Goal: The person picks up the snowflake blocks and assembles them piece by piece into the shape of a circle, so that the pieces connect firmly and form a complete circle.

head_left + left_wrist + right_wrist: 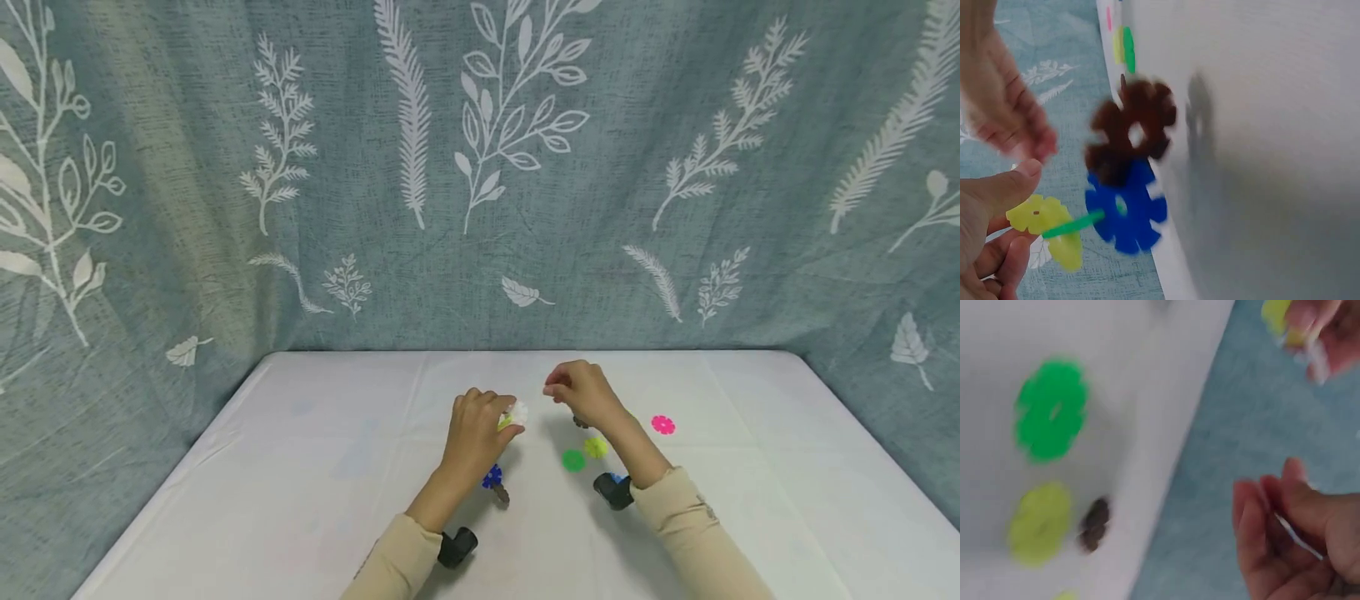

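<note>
My left hand [476, 433] holds a linked string of notched, flower-shaped plastic discs above the table. In the left wrist view its fingers grip near a yellow disc [1032, 212]; a green disc [1072, 224] seen edge-on joins this end to a blue disc [1125, 231], and a brown disc [1160, 112] is attached to the blue one. A white disc [519, 412] shows by the left fingertips. My right hand [588, 396] is raised just right of it, apart from the string, its fingers loosely bent toward the thumb. I see no piece in it, though the right wrist view is blurred.
On the white table [300, 467] right of the string lie loose discs: green [573, 461], yellow [596, 447], pink [663, 425], a partly hidden brown [581, 422] and a blue [617, 477] behind the right wrist camera [613, 492]. A patterned curtain [420, 283] hangs behind.
</note>
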The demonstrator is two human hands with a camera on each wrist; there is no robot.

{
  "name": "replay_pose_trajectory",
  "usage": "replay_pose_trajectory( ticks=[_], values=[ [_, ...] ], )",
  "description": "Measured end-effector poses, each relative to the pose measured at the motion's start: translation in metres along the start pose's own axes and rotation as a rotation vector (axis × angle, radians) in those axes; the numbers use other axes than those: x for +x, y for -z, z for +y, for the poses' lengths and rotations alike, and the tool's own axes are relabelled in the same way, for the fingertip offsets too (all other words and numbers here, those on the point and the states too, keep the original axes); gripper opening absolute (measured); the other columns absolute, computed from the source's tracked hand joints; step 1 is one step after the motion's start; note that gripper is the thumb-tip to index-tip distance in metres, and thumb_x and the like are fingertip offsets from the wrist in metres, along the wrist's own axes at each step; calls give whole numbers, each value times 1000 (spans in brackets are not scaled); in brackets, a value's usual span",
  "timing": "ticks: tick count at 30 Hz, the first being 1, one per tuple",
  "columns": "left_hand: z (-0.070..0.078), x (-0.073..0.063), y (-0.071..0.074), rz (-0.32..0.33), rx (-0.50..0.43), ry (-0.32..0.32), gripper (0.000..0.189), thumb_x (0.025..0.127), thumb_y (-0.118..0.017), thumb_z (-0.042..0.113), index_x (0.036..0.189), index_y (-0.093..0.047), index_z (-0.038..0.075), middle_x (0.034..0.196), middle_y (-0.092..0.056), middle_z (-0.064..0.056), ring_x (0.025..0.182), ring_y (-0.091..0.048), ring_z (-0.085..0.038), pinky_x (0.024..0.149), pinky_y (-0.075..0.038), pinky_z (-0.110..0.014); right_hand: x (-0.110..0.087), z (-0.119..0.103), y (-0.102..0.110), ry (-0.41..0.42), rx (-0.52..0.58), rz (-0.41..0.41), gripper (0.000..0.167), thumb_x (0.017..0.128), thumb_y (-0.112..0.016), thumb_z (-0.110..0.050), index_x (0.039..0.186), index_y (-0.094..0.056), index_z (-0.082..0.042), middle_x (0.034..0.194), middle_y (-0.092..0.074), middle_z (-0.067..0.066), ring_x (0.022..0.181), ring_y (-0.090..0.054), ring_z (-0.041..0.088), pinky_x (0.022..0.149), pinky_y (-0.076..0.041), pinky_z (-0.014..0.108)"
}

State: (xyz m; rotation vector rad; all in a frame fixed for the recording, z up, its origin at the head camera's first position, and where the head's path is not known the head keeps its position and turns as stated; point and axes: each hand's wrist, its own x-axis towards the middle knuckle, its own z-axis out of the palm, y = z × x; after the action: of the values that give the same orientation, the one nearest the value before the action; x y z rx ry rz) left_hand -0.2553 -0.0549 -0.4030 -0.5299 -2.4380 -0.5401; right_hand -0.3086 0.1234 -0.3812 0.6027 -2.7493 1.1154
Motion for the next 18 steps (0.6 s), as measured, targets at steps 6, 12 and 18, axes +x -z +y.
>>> replay_pose_trajectory(
  ticks=[6,12,18],
  values=[
    [-1,-3,0,-4,-54,-7,34,65,-80,24,93,-71,5,83,-71,-7,67,-51,-15,66,-37,-27,2,26,7,-257,-261,-95,22,80,-70,-13,86,-63,7,81,-66,16,68,-58,22,64,-48,35],
    [2,-3,0,13,-63,-25,34,65,-80,23,92,-71,5,83,-71,-8,69,-53,-16,67,-38,-28,0,38,0,-358,-318,-254,30,78,-72,-19,88,-59,6,82,-61,14,76,-56,24,73,-48,38],
    [4,-3,1,21,-19,-39,34,66,-80,24,94,-71,6,85,-70,-7,72,-54,-17,68,-39,-28,1,40,-3,-360,-310,-258,28,77,-73,-17,88,-58,3,84,-61,13,77,-56,24,75,-47,39]
  ],
)
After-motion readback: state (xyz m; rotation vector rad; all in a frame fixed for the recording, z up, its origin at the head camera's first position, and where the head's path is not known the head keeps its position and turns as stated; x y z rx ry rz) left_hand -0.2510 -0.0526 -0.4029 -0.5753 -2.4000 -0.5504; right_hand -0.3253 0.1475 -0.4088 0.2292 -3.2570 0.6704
